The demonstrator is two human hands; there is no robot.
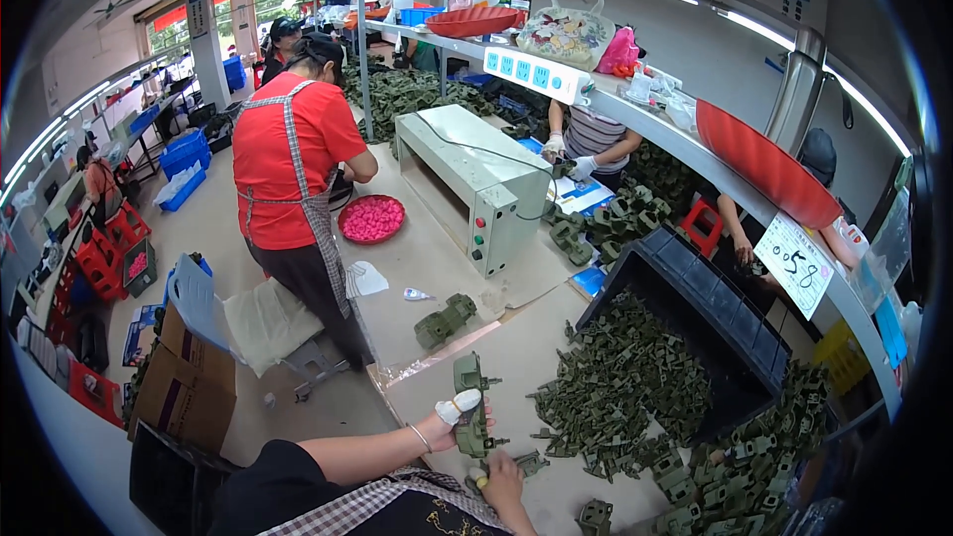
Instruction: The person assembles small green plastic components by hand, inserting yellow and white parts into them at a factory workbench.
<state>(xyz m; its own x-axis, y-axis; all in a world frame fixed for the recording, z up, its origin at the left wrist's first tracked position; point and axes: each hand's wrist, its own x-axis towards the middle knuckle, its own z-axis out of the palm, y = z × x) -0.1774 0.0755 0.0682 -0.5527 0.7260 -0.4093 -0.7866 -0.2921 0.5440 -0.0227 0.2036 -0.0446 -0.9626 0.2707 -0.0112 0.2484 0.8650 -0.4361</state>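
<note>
My left hand (459, 419), with a white covering over a finger or thumb, is wrapped round an olive-green plastic toy vehicle body (469, 374). Thin pegs stick out from its right side. Just below, my right hand (503, 484) has its fingers drawn together close to the body's lower end, and a yellowish cover shows at a fingertip. What those fingers pinch is hidden. A small green part (533, 464) lies right beside them. Farther up the table rests another green vehicle body (445, 321). To the right spreads a large heap of small green plastic parts (620, 387).
A black crate (710, 313) lies tipped beside the heap. Beyond stand a grey-green machine (496, 208), a small bottle (417, 294) and a red bowl of pink pieces (372, 218). A co-worker in red (288, 159) stands at left. A shelf (675, 119) runs overhead at right.
</note>
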